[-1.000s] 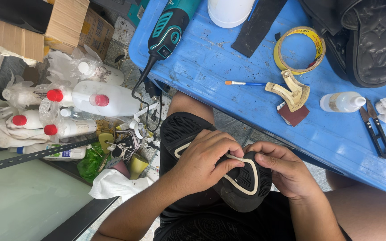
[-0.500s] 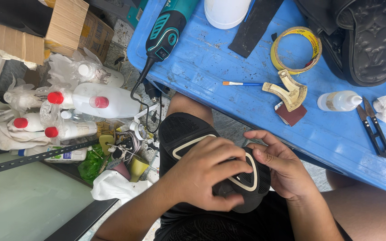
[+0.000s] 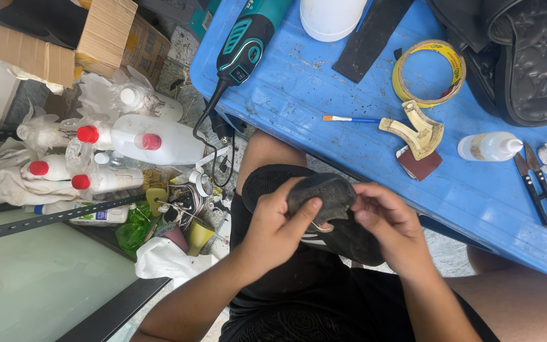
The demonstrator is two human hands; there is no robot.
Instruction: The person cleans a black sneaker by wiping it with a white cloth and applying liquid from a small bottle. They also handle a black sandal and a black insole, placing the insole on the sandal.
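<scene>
While the person sits with knees under the edge of the blue tabletop, the head camera looks down on both hands closed on a black shoe held over the lap, just clear of the tabletop's near edge. The left hand wraps the front of the shoe, its thumb pressed flat on the folded black piece, which looks like soft, matte rubber bent back on itself; the right hand pinches the other end from the side, so the two together seem to peel or bend the piece away from a pale seam beneath. Holding it low and close likely gives leverage and a clear view of the joint. On the tabletop, within easy reach, lie a small brush with an orange tip, a cream-coloured curved scrap, a square of brown sandpaper, a roll of yellow tape, a small clear bottle, black snips and a teal rotary tool. Beside the knee, white bottles with red caps crowd the floor.
</scene>
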